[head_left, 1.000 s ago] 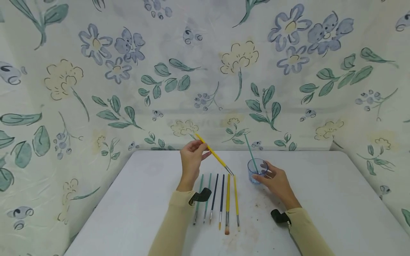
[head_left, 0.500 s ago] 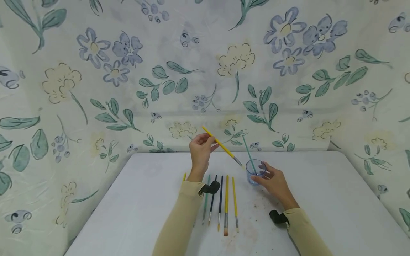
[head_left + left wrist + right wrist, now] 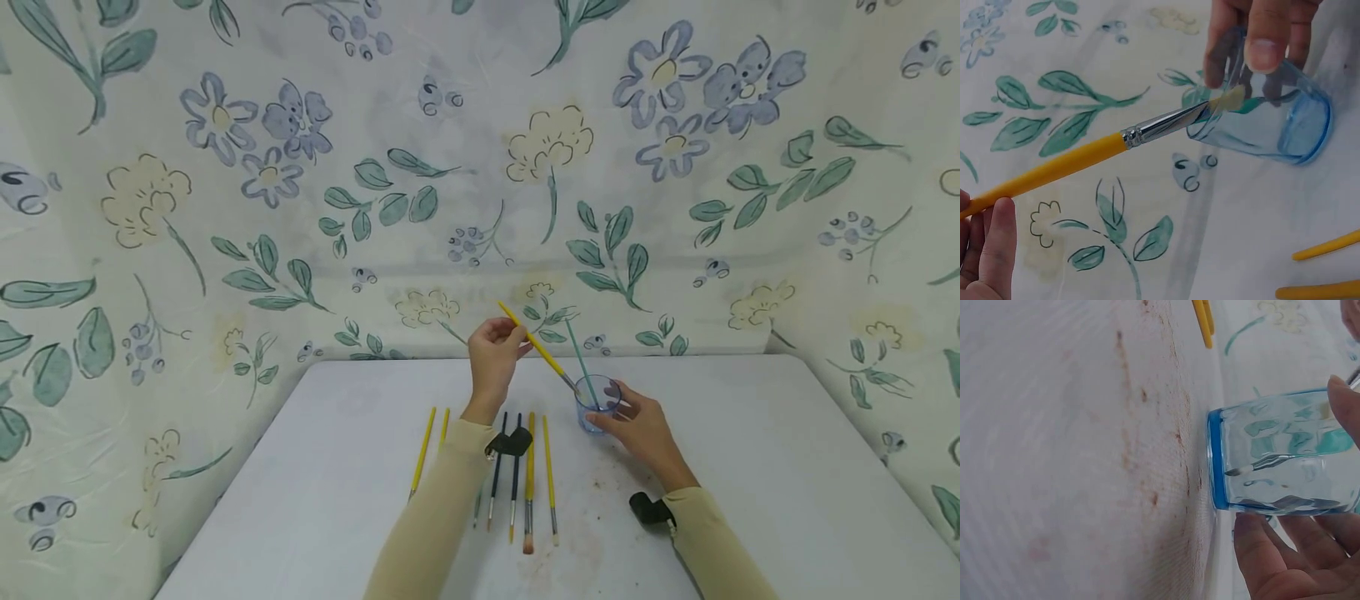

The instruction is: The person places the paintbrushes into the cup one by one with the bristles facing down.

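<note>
A yellow paintbrush [image 3: 546, 354] is pinched by its handle in my left hand [image 3: 492, 358], slanting down to the right. Its pale bristles [image 3: 1227, 100] reach just inside the mouth of a clear blue glass [image 3: 1272, 122]. My right hand [image 3: 647, 429] grips that glass around its side, thumb in front and fingers behind. A teal paintbrush [image 3: 580, 358] leans inside the glass, its bristle end [image 3: 1241, 470] down near the thick blue base.
Several paintbrushes lie in a row on the white table [image 3: 315, 483], among them a dark blue one [image 3: 515, 475] and a thick yellow one [image 3: 529, 475]. My left forearm covers part of the row. A floral cloth [image 3: 480, 208] hangs behind. Brownish stains mark the table.
My left hand has moved right with the yellow paintbrush, bringing its bristles from short of the glass to its rim. My right hand keeps hold of the glass, nearly still.
</note>
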### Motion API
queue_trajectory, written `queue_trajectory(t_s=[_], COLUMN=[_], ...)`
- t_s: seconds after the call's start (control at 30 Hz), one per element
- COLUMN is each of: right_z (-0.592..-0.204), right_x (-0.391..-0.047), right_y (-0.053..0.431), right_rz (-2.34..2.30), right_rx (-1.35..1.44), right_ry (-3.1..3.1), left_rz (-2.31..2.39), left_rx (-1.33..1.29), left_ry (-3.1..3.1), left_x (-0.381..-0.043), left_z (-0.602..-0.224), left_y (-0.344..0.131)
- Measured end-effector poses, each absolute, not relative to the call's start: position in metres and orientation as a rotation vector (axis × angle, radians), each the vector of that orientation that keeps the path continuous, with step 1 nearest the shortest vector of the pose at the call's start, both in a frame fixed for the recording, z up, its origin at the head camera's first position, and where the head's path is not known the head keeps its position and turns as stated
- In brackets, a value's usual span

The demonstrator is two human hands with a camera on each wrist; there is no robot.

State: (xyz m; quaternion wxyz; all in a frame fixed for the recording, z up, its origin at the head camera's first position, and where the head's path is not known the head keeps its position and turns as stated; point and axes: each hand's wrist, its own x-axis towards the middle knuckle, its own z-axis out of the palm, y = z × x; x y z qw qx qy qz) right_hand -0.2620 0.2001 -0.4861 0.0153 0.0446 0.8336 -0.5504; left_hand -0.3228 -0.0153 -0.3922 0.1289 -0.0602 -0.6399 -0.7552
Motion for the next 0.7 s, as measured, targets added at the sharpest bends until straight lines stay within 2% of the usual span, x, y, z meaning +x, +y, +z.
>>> queue_trajectory(t_s=[0.7], right_z=[-0.486], right_x=[-0.262], right_y=[0.2], right_rz=[-1.677], right_rx=[0.157], right_ry=[2.605], left_rz=[-2.069], left_rx=[-0.18], left_ry=[-2.13], left_x=[-0.317], left_z=[-0.413], left_y=[0.002])
